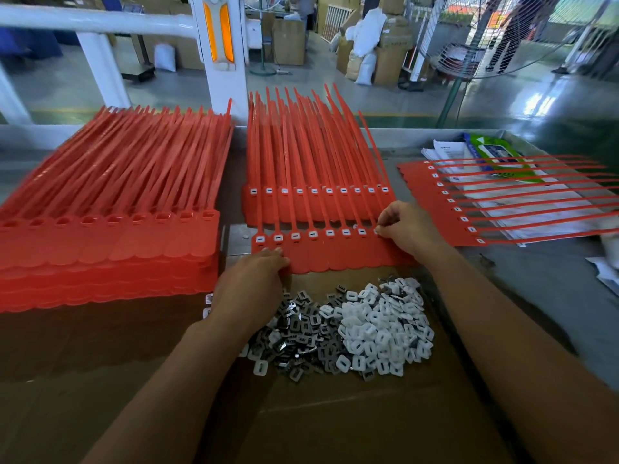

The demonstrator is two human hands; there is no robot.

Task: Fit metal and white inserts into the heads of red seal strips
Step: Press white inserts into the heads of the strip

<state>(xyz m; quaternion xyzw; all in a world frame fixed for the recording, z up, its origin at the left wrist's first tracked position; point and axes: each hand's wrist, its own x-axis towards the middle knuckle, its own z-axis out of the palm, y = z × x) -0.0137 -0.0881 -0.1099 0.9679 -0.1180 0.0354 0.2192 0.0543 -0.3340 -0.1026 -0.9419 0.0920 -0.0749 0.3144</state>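
In mid-worktop the left hand [253, 279] grips the left end of the row of red seal strips [335, 254], the right hand [410, 229] pinches a white insert [377, 231] at its rightmost head, and the heap of loose inserts [348, 333] lies nearer the front edge.

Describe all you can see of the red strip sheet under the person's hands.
The working sheet is a flat row of joined red plastic-looking seal strips with a scalloped near edge. Seven heads show fitted inserts, white with dark slots. Thin tails run away over the stack behind. It lies on brown cardboard. The left hand grips its near left corner; the right hand pinches a white insert at the rightmost head.
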